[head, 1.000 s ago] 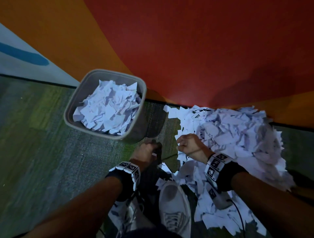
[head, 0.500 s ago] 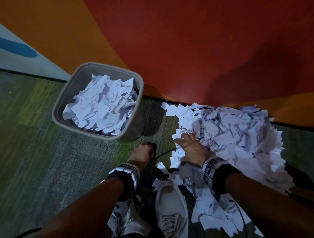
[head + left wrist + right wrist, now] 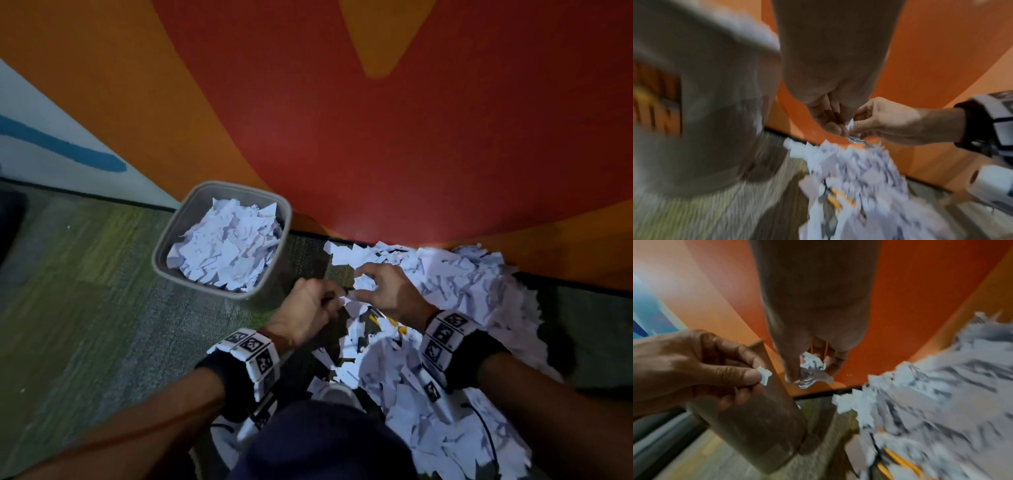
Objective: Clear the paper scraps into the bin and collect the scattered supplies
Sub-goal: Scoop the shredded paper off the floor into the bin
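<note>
A grey bin [image 3: 161,270], heaped with white paper scraps, stands on the carpet by the wall and shows blurred in the left wrist view [image 3: 705,97]. To its right a big pile of scraps [image 3: 462,291] covers the floor. My right hand [image 3: 363,284] hovers over the pile's left edge and grips a crumpled wad of scraps [image 3: 812,368]. My left hand [image 3: 337,298] is right beside it and pinches one small scrap [image 3: 764,374] between thumb and finger. Yellow pencils [image 3: 387,320] lie half buried under the scraps just below the hands.
An orange and red wall [image 3: 376,137] rises straight behind the bin and pile. Green-grey carpet [image 3: 85,325] stretches left of the bin. My white shoe [image 3: 339,394] and dark knee [image 3: 325,442] are at the bottom, among scraps.
My right hand, flat on the pile before, has lifted with a wad of scraps. My left hand rose from the floor and moved right to meet it. The head view tilted up.
</note>
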Tool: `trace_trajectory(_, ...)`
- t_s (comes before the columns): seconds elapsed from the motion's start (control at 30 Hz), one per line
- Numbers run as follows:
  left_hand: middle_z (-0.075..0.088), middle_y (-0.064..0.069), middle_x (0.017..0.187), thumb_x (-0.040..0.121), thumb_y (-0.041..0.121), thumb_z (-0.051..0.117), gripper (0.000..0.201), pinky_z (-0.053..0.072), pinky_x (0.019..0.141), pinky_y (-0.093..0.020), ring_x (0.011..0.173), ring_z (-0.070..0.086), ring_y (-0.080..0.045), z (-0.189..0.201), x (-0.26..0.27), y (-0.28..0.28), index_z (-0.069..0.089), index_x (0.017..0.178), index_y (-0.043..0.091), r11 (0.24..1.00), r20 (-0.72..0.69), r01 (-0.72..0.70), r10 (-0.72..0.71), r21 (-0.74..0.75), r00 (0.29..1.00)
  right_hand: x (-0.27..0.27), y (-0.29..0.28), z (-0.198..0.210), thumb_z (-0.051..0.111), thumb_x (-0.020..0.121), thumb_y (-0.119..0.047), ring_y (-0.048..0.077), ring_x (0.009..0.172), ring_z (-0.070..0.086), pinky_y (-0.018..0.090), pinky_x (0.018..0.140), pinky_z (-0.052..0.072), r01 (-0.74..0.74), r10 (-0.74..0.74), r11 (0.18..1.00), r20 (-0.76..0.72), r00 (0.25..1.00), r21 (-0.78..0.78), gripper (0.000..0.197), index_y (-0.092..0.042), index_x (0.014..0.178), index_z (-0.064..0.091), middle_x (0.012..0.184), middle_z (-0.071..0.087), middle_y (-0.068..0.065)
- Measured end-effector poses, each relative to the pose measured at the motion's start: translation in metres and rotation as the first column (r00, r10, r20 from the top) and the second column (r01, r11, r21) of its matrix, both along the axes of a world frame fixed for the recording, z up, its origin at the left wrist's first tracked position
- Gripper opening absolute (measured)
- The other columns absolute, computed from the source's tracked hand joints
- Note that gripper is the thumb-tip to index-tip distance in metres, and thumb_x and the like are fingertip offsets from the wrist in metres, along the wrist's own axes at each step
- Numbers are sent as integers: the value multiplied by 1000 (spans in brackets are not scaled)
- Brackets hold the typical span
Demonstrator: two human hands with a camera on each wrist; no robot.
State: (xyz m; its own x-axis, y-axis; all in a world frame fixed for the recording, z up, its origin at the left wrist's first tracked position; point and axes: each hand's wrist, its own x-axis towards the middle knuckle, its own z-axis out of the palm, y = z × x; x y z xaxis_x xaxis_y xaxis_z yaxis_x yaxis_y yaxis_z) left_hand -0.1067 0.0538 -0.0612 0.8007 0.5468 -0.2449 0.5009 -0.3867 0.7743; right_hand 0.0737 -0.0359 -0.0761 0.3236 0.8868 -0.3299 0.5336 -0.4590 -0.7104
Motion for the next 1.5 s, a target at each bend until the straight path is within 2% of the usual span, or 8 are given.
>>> trace_trajectory(0.27,73,4,72,88,14,71,11,49,64,-22,64,65,-6,127,-41,57,71,79,21,956,51,-100,89,276,995,-31,31,122,75,80,-45,17,110,57,35,92,49,27,-32,961,17,999,275,49,-28,123,59,115,63,2)
trace_trajectory(0.43,73,-1,73,83,13,72,9,48,64,-22,64,64,-11,170,-86,101,78,78,17,851,14,-257,282,459,959,-74,74,159,75,78,-47,18,80,55,27,66,37,-58,27,947,102,994,316,39,-27,108,61,81,58,-3)
trace_trajectory(0.6,72,-2,74,83,7,71,8,45,60,-18,63,62,-11,181,-105,120,78,84,9,861,-9,-260,293,438,956,-115,112,162,77,78,-44,18,102,56,27,80,44,-59,44,964,63,997,259,46,-27,118,61,116,59,2)
trace_trajectory(0.77,72,-11,109,85,8,73,36,52,78,-24,89,67,-21,163,-106,124,68,121,5,883,-78,-241,295,403,952,-114,111,152,82,78,-26,15,99,62,27,86,52,-95,95,966,12,995,239,60,-23,133,56,122,62,0)
trace_trajectory(0.9,72,-4,111,90,12,68,26,45,66,-10,72,62,-2,170,-92,121,71,116,10,915,-118,-70,127,397,985,-75,76,143,77,82,-18,20,84,66,27,77,51,-24,18,973,31,999,229,43,-22,122,63,99,68,2)
trace_trajectory(1.13,69,10,79,93,20,65,14,43,60,-6,59,59,14,203,1,91,72,105,21,863,-257,372,-294,343,920,1,-25,101,69,89,-28,16,82,62,34,77,49,16,-18,1000,68,998,26,34,-22,121,59,104,59,-1)
trace_trajectory(1.27,76,-2,89,90,20,64,16,53,75,-28,80,68,-13,177,59,51,74,101,15,785,-348,536,-430,311,833,21,-74,65,73,87,-28,24,88,61,32,77,45,93,-87,991,66,994,-99,36,-17,119,60,102,61,7)
trace_trajectory(1.5,68,1,114,96,30,60,30,48,74,-28,82,58,-9,90,71,-10,66,123,18,762,-381,646,-583,51,718,2,-126,7,77,85,-21,16,84,59,24,73,40,184,-185,970,10,983,-160,36,-15,116,60,113,59,10)
